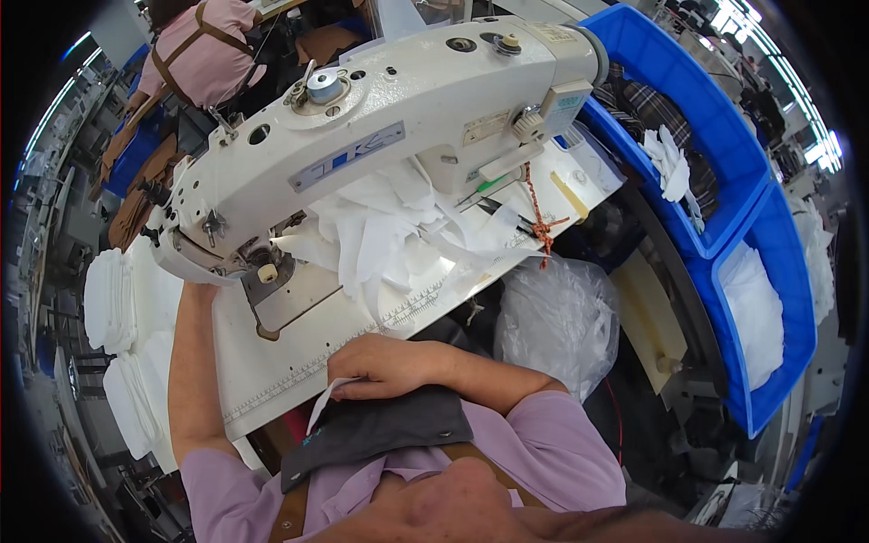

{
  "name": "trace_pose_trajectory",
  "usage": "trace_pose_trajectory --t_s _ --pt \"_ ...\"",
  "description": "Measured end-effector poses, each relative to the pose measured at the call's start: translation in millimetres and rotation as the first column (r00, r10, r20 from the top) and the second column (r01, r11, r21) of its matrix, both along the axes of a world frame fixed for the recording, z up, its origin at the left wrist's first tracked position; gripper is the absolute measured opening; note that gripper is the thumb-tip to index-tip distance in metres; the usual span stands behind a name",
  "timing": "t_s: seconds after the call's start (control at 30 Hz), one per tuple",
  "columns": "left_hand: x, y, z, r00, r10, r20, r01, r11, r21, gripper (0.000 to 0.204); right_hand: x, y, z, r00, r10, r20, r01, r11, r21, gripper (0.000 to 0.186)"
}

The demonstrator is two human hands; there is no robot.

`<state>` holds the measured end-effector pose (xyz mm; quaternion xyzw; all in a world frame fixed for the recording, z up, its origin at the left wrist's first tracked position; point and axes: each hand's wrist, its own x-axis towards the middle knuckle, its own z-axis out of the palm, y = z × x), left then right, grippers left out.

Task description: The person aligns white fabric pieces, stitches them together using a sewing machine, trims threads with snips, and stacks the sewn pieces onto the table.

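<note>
- Head view: a white industrial sewing machine (380,118) stands on a white work table (299,348) fitted with a ruler strip along its front edge.
- Right hand (385,365): rests at the front edge of the table, just above a dark grey cloth piece (380,430) lying against the person's chest. Fingers are curled and pinch a small white fabric slip (324,398), which hangs over the grey cloth.
- Left hand: hidden behind the machine head near the needle area (262,262); only the forearm (192,362) shows, so its grip cannot be told.
- A loose heap of white fabric pieces (380,231) lies on the table under the machine arm, to the right of the metal needle plate (290,303).
- Stacks of folded white pieces (118,308) sit at the left end of the table.
- Two blue bins (724,172) stand at the right; the nearer one holds white fabric.
- A clear plastic bag (557,321) hangs below the table's right end.
- Another person in a pink shirt (204,50) sits beyond the machine.
</note>
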<state>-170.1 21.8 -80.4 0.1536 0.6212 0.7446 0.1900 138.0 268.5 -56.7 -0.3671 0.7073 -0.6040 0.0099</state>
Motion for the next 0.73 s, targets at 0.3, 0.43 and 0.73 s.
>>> trace_pose_trajectory --t_s 0.3,0.43,0.73 --pt "119 -40 6 0.986 0.155 -0.06 -0.165 0.96 -0.225 0.053 50 38 11 0.938 -0.307 -0.164 0.313 0.95 0.012 0.016" --pt "192 -68 28 0.962 0.098 -0.255 -0.185 0.92 -0.345 0.042 55 52 18 0.934 -0.357 -0.017 0.357 0.929 0.099 0.016" --pt "224 -186 109 0.79 0.228 -0.569 -0.613 0.323 -0.722 0.031 46 2 13 0.977 -0.172 0.125 0.153 0.977 0.148 0.023"
